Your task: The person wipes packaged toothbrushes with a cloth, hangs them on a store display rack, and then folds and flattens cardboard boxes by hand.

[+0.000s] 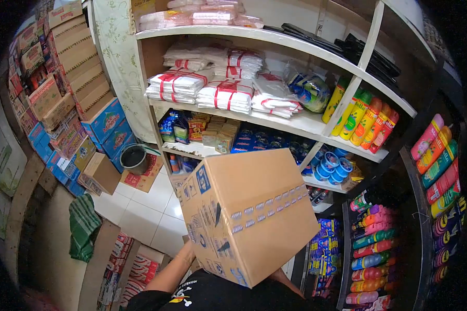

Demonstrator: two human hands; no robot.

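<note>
A large brown cardboard box (259,223), its broad face crossed by a strip of printed silvery tape (267,208) and its left side marked with blue and dark printing, is tilted in front of the person's black shirt (218,291). The bare left forearm (171,272) runs up to the box's lower left side, and the bare right forearm (285,280) reaches in beneath its lower right edge. The box hides the left hand and the right hand, so how their fingers are set, gripping or loose, cannot be told.

Ahead of the fingers, beyond the box, a white multi-level shelf (306,123) carries white packs bound with red bands (224,96), round blue plastic tubs (328,161) and tall yellow, orange and red containers (363,122). Right of the right fingers, colourful plastic bottles (371,243) fill a dark rack. Left of the left fingers lies a green striped cloth (84,225); farther ahead on that side, a dark round bucket (134,159) stands on flattened brown cardboard (146,179).
</note>
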